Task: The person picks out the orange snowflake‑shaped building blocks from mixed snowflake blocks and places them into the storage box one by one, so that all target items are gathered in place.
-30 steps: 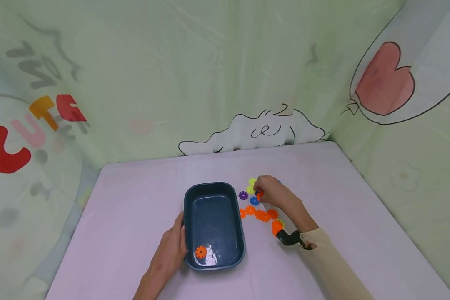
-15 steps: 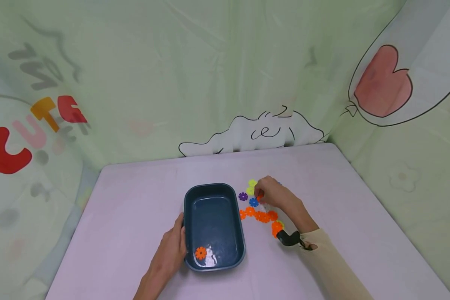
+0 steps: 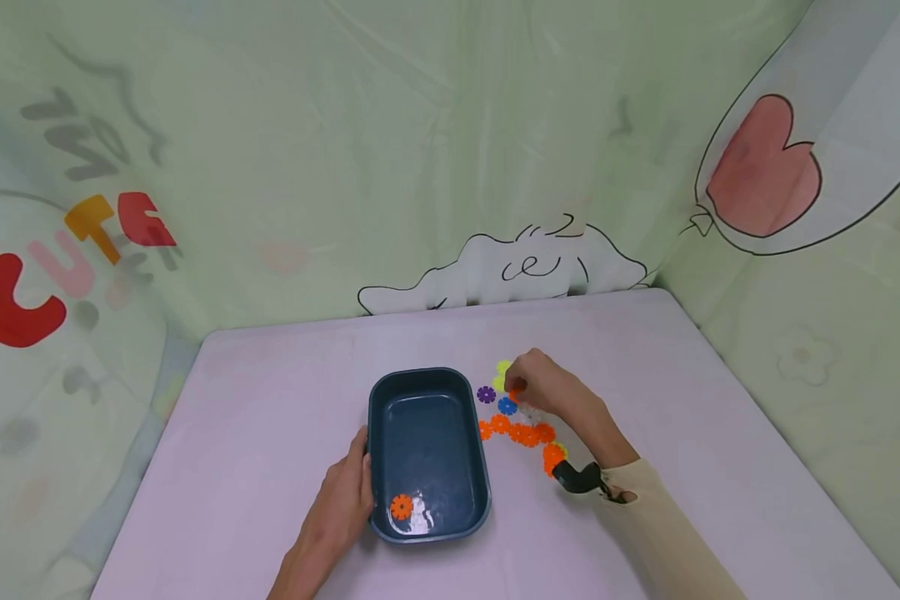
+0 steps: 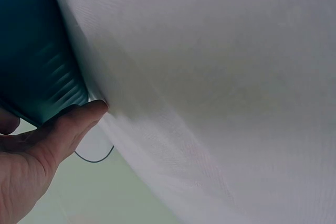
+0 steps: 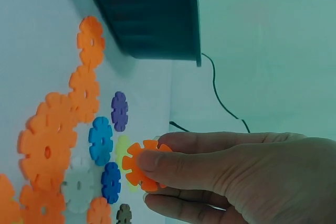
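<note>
The right hand (image 3: 543, 385) pinched an orange snowflake disc (image 5: 140, 165) between thumb and fingers (image 5: 173, 169), lifted just above the pile of discs (image 3: 521, 425) scattered on the desk (image 3: 270, 392) to the right of the dark blue tub (image 3: 427, 450). The grip took the disc by its edge, probably so it could be carried clear of its neighbours. Below it lay a blue disc (image 5: 101, 140), a purple disc (image 5: 119, 110) and a chain of orange ones (image 5: 63, 124). The left hand (image 3: 341, 500) rested against the tub's near left wall, thumb (image 4: 73, 124) pressed flat to the side, seemingly steadying it; its other fingers were mostly hidden. One orange disc (image 3: 401, 506) lay inside the tub at its near end.
</note>
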Action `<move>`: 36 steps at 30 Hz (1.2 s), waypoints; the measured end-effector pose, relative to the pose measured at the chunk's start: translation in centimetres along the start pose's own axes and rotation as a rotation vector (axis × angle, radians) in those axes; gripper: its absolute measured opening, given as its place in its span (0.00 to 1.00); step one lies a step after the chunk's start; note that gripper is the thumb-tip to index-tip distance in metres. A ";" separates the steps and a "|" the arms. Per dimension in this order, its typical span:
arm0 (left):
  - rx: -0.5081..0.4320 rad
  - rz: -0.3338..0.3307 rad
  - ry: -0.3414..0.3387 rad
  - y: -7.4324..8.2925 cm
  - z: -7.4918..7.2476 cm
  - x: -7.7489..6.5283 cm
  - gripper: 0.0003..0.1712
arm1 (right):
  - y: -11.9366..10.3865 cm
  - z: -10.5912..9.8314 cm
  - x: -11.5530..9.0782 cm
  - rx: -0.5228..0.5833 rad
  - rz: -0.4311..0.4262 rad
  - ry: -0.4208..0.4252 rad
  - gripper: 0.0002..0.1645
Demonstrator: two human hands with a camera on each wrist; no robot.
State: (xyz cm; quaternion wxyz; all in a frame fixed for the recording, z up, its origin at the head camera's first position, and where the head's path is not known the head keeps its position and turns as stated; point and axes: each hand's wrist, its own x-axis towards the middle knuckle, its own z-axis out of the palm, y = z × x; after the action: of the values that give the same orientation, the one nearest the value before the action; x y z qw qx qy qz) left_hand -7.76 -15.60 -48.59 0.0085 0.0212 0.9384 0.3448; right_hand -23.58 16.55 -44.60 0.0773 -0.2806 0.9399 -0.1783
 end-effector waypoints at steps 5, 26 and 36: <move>-0.002 -0.016 -0.010 0.1 0.0 0.0 0.31 | -1.1 -0.4 -0.1 0.010 -0.014 0.007 0.08; 0.002 -0.018 -0.013 0.1 0.0 0.0 0.32 | -5.4 -3.3 0.0 -0.032 -0.086 0.042 0.05; -0.005 -0.001 -0.010 0.1 0.0 0.0 0.31 | -7.0 -4.1 0.1 -0.017 -0.163 0.049 0.04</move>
State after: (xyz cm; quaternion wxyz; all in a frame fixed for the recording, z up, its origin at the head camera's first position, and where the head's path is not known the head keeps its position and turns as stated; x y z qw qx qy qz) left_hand -7.71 -15.53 -48.58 0.0132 0.0226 0.9375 0.3469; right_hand -21.23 12.23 -38.19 0.0370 -0.3523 0.9171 -0.1830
